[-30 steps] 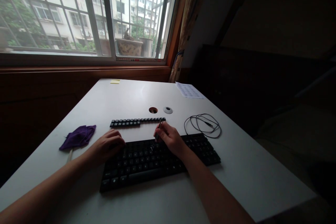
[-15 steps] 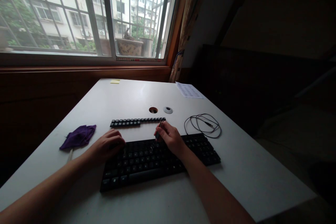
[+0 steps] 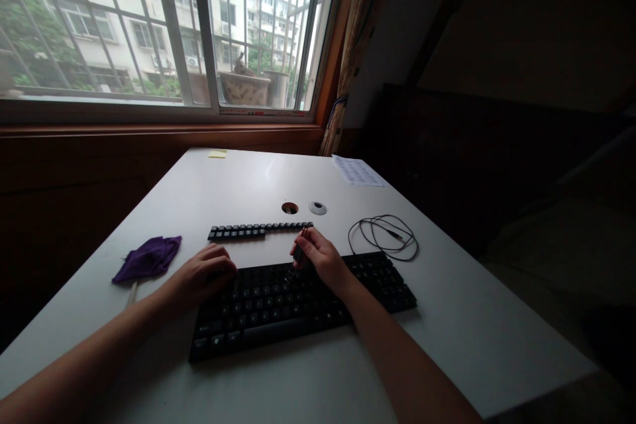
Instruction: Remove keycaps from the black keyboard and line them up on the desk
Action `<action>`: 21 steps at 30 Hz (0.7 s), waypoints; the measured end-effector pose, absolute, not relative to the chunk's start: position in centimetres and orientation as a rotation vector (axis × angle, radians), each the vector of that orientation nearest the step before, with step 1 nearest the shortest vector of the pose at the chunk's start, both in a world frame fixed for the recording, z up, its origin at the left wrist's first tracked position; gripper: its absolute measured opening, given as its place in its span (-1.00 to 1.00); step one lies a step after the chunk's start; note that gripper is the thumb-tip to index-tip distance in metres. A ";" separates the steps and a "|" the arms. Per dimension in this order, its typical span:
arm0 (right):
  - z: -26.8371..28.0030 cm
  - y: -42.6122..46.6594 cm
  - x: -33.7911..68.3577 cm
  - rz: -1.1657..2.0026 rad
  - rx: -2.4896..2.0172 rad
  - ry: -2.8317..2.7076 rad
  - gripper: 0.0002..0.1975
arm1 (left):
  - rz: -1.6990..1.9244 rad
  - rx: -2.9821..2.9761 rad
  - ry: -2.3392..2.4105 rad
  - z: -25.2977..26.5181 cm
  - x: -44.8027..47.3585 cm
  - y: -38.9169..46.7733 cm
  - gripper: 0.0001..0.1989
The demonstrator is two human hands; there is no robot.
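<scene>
A black keyboard lies at a slant on the white desk, with its upper rows partly behind my hands. At its upper left corner, my left hand rests with curled fingers, steadying the keyboard. My right hand is closed over the upper middle of the keyboard, pinching a small dark keycap puller. Thin wire ends of the puller reach down to the keys. Beyond the keyboard, loose black keycaps stand lined up in two rows, close to my right fingertips.
A coiled black cable lies behind the keyboard's right end. To the left sits a purple cloth with a pale stick under it. Farther back are a cable hole, its round cover, a printed sheet and yellow notes.
My right hand has tilted the keycap puller slightly over the same part of the keyboard. The left hand stays in place.
</scene>
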State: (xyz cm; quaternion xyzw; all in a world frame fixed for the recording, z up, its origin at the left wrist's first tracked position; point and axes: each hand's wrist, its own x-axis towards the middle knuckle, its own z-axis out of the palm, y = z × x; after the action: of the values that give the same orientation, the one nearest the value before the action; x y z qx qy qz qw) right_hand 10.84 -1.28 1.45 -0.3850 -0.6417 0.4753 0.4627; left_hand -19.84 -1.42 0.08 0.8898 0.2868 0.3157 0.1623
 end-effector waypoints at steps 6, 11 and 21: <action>1.4 -1.3 10.6 1.214 -0.934 -1.579 -0.71 | 0.911 2.532 0.825 0.1 -19.7 -1.5 -0.82; 1.4 -1.5 10.1 1.240 -0.937 -1.590 -0.72 | 0.889 2.547 0.817 0.2 -19.9 -1.4 -0.84; 2.3 -2.9 9.6 1.057 -0.928 -1.800 -0.77 | 0.821 2.572 0.825 0.3 -20.1 -1.4 -0.87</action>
State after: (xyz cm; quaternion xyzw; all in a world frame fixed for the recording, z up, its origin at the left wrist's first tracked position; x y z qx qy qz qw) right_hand 9.62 -2.90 2.25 -0.3694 -0.7166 0.4210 0.4156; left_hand -20.09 -1.42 0.33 0.8995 0.2886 0.2872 0.1586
